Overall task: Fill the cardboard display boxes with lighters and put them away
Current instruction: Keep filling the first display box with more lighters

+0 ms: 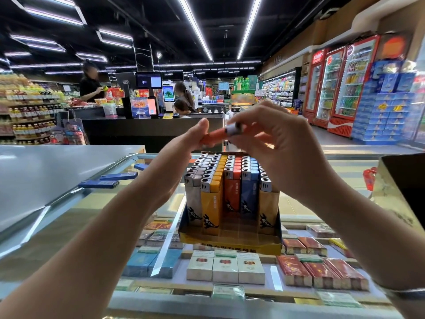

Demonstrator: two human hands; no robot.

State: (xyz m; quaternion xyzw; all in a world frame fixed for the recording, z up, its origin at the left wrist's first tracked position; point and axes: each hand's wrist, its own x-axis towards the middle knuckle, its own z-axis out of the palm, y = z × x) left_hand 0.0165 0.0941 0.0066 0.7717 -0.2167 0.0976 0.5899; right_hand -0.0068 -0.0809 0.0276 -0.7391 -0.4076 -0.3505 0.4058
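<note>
Both forearms reach in from the bottom edge, and a bracelet sits on my right wrist. Beneath them I see a glass counter with cigarette packs laid out under the glass. On the counter stands the display box, upright and packed with rows of lighters: white, yellow, orange, blue, and yellow again at the right end. Above the box my hands hold one orange lighter lying roughly level. My left hand pinches its body between thumb and fingers. My right hand grips the metal-capped end with curled fingertips. Three blue lighters lie loose on the counter to the left, well apart from the box. At the far right I note red packaging beside a dark box.
</note>
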